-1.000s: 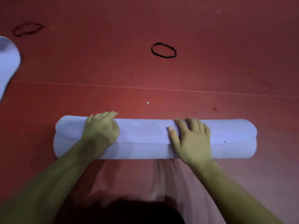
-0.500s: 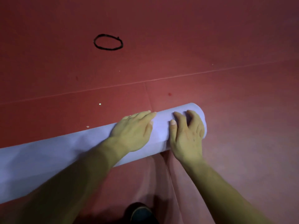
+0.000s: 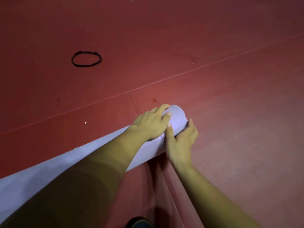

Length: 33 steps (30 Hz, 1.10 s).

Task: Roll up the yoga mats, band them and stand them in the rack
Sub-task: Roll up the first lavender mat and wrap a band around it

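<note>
1. The rolled lavender foam yoga mat [image 3: 177, 116] lies on its side on the red padded floor [image 3: 230, 96]. Both hands are crowded at its right-hand end, probably to keep the coil from springing loose and to square up that end.
2. The left hand [image 3: 149, 124] sits on top of the roll just short of the end. Its fingers curl over the far side and its thumb presses the upper surface, a clamping hold.
3. The right hand [image 3: 179, 143] takes the near side of the same end. Its thumb lies up against the roll, touching the left hand, and its fingers wrap round the end face.
4. The black elastic band loop [image 3: 85, 65] lies flat, well beyond the hands and to their left, out of immediate reach. By my judgement rolling is finished and banding is not yet begun.
5. One hand would have to let go to fetch the band, so the other must pin the coil alone.
</note>
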### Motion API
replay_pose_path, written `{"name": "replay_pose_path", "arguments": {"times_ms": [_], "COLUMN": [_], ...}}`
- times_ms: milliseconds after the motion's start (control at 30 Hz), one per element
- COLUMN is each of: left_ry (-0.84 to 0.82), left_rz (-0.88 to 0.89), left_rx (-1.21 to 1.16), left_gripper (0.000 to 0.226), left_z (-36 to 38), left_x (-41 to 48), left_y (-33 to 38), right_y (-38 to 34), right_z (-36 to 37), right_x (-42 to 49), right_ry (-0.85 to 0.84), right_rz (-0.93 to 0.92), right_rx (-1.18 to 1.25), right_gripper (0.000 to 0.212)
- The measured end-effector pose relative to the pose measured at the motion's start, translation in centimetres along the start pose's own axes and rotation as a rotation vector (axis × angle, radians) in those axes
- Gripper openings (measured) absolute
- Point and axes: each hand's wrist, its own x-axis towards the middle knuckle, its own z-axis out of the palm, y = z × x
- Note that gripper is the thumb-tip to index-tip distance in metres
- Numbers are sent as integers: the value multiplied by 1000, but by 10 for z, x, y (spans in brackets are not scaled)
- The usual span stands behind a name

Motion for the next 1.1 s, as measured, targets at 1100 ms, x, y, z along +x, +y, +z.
{"name": "replay_pose_path", "arguments": {"times_ms": [1100], "left_ry": [487], "left_rz": [-85], "left_rx": [-97], "left_gripper": [46], "left_z": [-168], "left_x": [-32], "left_y": [2], "right_y": [-159], "right_z": [48], "right_x": [9], "right_ry": [-54], "right_rz": [-207], "right_rx": [372], "right_gripper": [56]}}
